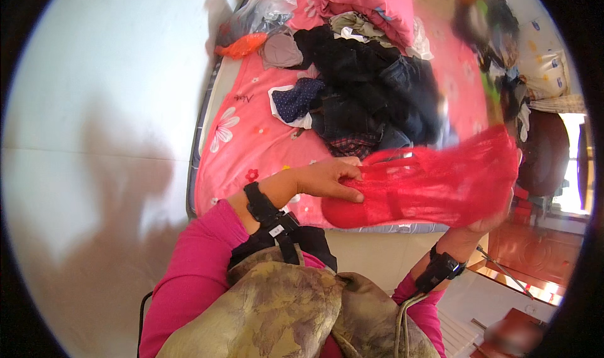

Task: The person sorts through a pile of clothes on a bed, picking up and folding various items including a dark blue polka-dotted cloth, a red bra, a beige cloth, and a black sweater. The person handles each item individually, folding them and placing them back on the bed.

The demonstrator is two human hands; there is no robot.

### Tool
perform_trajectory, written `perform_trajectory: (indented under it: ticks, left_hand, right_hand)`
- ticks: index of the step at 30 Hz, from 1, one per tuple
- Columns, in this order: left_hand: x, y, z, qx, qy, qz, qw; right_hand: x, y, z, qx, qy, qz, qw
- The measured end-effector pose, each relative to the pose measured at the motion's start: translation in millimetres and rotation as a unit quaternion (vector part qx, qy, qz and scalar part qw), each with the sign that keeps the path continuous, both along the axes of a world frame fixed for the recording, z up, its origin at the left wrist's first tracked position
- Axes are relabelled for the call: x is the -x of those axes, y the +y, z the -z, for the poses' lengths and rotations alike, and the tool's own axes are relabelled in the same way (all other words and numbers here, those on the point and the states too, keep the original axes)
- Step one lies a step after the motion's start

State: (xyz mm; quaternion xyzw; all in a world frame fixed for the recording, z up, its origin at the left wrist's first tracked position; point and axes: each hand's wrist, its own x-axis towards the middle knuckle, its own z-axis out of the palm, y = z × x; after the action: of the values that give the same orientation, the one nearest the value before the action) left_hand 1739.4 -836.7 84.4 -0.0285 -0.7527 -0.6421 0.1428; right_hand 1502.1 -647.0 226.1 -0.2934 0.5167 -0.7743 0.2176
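Observation:
A thin, see-through red fabric garment (439, 183) is stretched sideways above the near edge of the bed. At its left end, my left hand (330, 181) pinches the gathered fabric between thumb and fingers. My right hand (493, 219) holds the wide right end from behind, its fingers mostly hidden by the cloth. Just beyond the garment lies a heap of dark clothes (368, 75), some of them denim. A navy dotted cloth with white edging (297, 98) sticks out at the heap's left, and a plaid piece (351, 145) shows at its near side.
A pink flowered sheet (226, 160) covers the bed, which stands against a white wall (94, 65). Farther back are a clear plastic bag (269, 9), an orange bag (243, 45), a mauve cloth (281, 51) and a pink bundle of bedding (368, 4). Reddish wooden furniture (533, 249) stands at right.

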Motion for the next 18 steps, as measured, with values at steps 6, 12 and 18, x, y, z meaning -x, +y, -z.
perform_trajectory:
  ticks: [6, 12, 18]
  left_hand:
    - [-8, -5, 13, -0.098, -0.16, -0.073, 0.98]
    - [-13, 1, 24, -0.327, -0.132, -0.154, 0.923]
    - [-30, 0, 12, -0.37, -0.092, -0.105, 0.918]
  right_hand:
    - [15, -38, 22, -0.02, -0.025, -0.024, 0.999]
    - [-12, -36, 119, -0.23, -0.154, 0.047, 0.96]
    - [-90, -33, 144, -0.247, -0.059, -0.185, 0.949]
